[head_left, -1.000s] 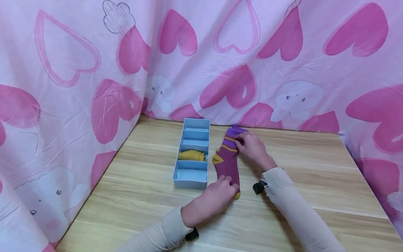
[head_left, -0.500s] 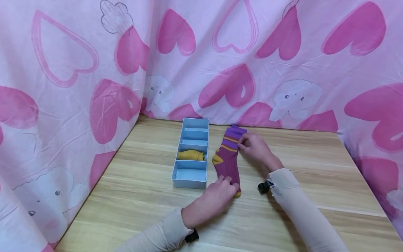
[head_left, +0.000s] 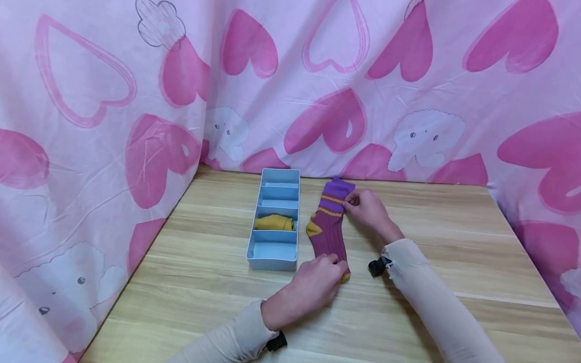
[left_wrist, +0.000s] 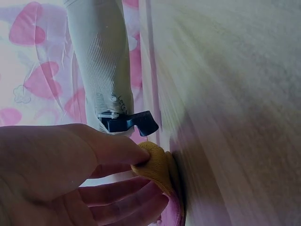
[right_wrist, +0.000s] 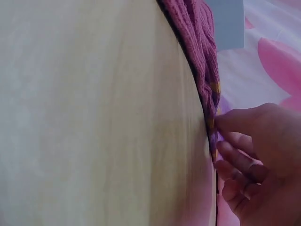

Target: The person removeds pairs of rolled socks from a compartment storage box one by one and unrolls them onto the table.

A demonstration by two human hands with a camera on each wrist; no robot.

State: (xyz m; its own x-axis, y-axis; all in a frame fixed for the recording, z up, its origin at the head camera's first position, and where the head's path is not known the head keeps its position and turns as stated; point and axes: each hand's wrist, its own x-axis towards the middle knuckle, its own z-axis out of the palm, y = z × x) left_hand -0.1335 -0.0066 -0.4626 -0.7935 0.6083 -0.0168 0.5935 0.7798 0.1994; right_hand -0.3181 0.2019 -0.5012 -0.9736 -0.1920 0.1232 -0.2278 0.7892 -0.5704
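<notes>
A purple sock [head_left: 329, 226] with mustard stripes, heel and toe lies flat on the wooden table [head_left: 454, 237], just right of a pale blue divided organiser [head_left: 276, 222]. My left hand [head_left: 317, 280] pinches the sock's mustard toe [left_wrist: 157, 167] between thumb and fingers at the near end. My right hand [head_left: 366, 207] pinches the sock's right edge [right_wrist: 211, 108] just below the cuff, fingers curled on the knit. A folded mustard sock [head_left: 275, 223] fills one middle compartment of the organiser.
Pink heart-print cloth [head_left: 136, 101] walls in the table at the back and both sides. The organiser's other compartments hold nothing. Bare wood stretches to the right of the sock and along the near edge.
My right hand has slid slightly right, from on top of the sock's cuff area to its right edge. The left hand stays at the toe.
</notes>
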